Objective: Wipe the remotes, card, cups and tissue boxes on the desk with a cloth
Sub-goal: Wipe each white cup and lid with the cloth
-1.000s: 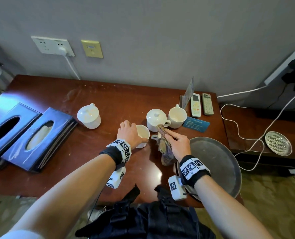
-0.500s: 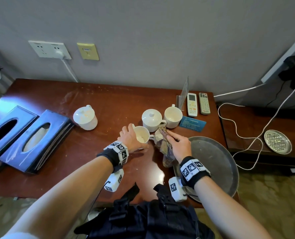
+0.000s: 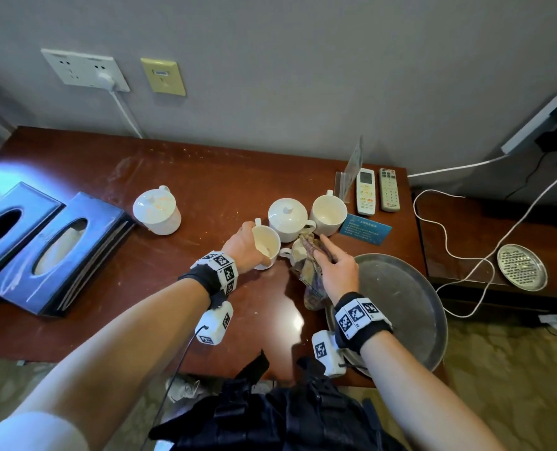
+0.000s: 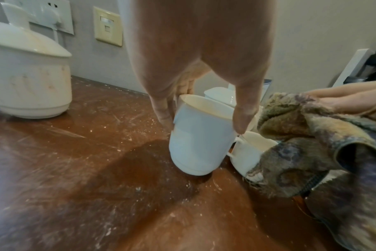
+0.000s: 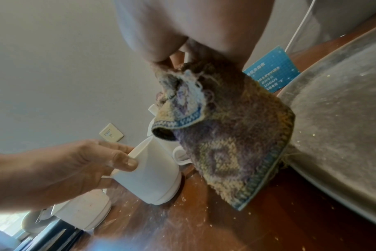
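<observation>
L hand (image 3: pixel 243 247) had fingers and thumb clamped on the tilted cup (image 3: pixel 265 247) at its rim: rigid, glazed, prob slippery and breakable. R hand (image 3: pixel 337 270), at its 3 o'clock, pinched the soft, limp cloth (image 3: pixel 309 271).

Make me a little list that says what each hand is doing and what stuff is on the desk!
left hand: grips a lidless white ceramic cup, tilted
right hand: holds a patterned woven cloth at a smaller white cup
desk: reddish-brown wood, dusty
near wall: two white remotes, blue card
left side: two dark blue tissue boxes
right front: round grey metal tray
</observation>
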